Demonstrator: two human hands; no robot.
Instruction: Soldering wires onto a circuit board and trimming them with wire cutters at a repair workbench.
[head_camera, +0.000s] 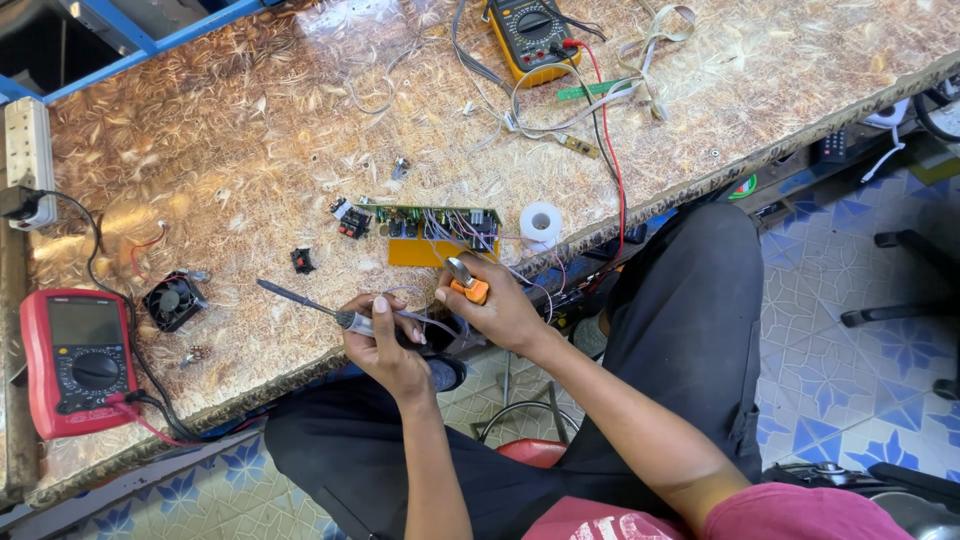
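Left hand closed around soldering iron, tip lying over bench. Right hand grips orange-handled cutters at bench edge, touching thin wires. Just beyond: green circuit board, solder spool. Farthest: yellow multimeter.

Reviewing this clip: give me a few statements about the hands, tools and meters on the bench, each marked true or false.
1. The left hand holds a soldering iron. True.
2. The right hand is empty. False: it grips an orange-handled tool.
3. A red multimeter lies at the bench's left end. True.
4. The yellow multimeter sits beside the small fan. False: it lies at the far edge of the bench; the fan is near the red meter.
5. A white roll lies right of the circuit board. True.
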